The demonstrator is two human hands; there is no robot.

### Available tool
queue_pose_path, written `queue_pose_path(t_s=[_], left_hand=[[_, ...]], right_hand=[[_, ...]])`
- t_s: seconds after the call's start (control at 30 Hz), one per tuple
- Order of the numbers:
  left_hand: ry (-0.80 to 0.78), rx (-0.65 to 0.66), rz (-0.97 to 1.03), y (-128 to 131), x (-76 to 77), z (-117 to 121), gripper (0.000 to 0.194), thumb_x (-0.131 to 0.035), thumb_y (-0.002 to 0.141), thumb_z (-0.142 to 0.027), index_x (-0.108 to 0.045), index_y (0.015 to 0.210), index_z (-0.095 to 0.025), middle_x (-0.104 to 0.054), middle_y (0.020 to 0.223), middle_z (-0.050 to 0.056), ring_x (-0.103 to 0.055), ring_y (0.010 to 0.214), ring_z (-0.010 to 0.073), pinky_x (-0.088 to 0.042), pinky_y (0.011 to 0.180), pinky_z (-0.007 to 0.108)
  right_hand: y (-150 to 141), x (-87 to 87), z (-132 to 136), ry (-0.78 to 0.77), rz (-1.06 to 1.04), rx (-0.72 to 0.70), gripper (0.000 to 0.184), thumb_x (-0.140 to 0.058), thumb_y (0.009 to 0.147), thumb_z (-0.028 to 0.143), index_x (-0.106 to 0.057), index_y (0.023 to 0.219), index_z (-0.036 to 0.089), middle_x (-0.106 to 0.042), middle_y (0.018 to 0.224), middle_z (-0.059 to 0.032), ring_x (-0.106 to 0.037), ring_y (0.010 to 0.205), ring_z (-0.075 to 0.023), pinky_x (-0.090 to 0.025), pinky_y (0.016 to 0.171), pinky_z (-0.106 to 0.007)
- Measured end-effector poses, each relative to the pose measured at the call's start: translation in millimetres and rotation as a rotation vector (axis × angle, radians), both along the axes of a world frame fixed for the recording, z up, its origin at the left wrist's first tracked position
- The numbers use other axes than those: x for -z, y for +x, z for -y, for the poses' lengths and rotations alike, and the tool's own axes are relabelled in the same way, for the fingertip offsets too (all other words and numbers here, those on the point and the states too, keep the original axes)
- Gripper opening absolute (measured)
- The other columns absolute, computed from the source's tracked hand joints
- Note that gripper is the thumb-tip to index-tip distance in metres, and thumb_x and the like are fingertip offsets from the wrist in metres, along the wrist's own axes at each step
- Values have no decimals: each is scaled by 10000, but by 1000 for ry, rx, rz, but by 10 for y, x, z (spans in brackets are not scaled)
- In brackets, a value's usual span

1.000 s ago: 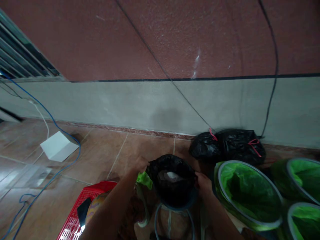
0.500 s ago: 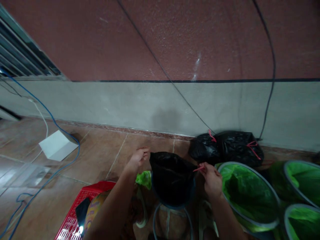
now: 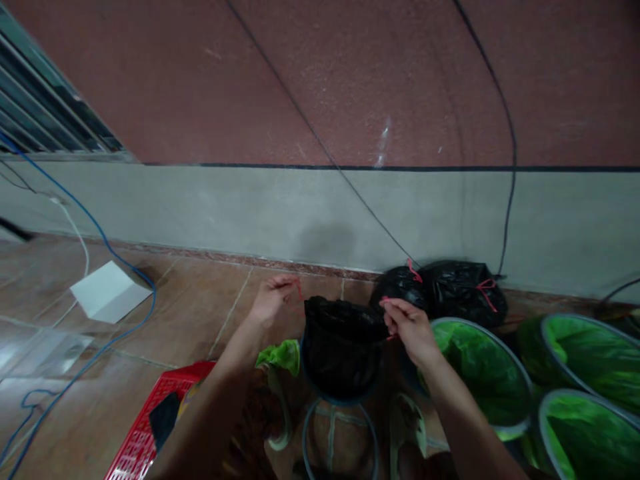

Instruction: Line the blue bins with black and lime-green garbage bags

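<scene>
A black rubbish bag (image 3: 341, 347) stands in a small round bin in front of me on the tiled floor. My left hand (image 3: 273, 299) is pinched on the red drawstring at the bag's left top edge, raised a little above the rim. My right hand (image 3: 407, 323) is closed on the red drawstring at the bag's right top edge. The bag's mouth is drawn nearly closed between the two hands. A scrap of green plastic (image 3: 279, 354) lies just left of the bin.
Two tied black bags (image 3: 445, 288) with red strings lie against the wall behind. Three round bins with green liners (image 3: 480, 370) stand at the right. A red plastic basket (image 3: 137, 437) is at the lower left. A white box (image 3: 107, 291) and a blue cable (image 3: 90, 347) lie at the left.
Both hands have risen and pulled outward with the red drawstrings. The bag's mouth, open a second ago with something pale inside, has drawn closed.
</scene>
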State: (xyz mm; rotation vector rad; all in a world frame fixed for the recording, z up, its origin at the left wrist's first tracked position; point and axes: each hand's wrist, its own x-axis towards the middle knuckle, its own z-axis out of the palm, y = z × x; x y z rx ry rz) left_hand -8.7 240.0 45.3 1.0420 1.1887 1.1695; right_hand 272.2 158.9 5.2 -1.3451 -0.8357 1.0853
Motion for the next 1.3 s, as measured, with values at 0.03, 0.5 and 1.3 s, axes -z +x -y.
queue_pose_path(t_s=[0.03, 0.5, 1.3], left_hand=[[13, 3, -18, 30, -33, 0, 288, -768, 583, -273, -697, 824, -132, -663, 713, 19, -478, 543, 70, -353, 495, 185], [104, 458, -54, 535, -244, 114, 189, -715, 706, -247, -701, 869, -154, -677, 761, 6, -588, 682, 102, -454, 656, 224], [-37, 758, -112, 789, 338, 26, 394, -487, 859, -516, -581, 764, -145, -551, 609, -17, -372, 472, 48, -274, 477, 198]], right_hand=[[-10, -37, -13, -12, 54, -31, 376, -703, 690, 497, -664, 787, 136, -506, 481, 43, -400, 424, -68, -294, 407, -192], [-241, -493, -263, 82, 455, -639, 338, -508, 852, 463, -626, 688, 192, -603, 600, -13, -534, 557, -125, -414, 571, -241], [-372, -410, -549, 206, 411, -485, 195, -564, 826, 331, -684, 897, 196, -633, 861, -25, -575, 649, -111, -458, 645, -268]])
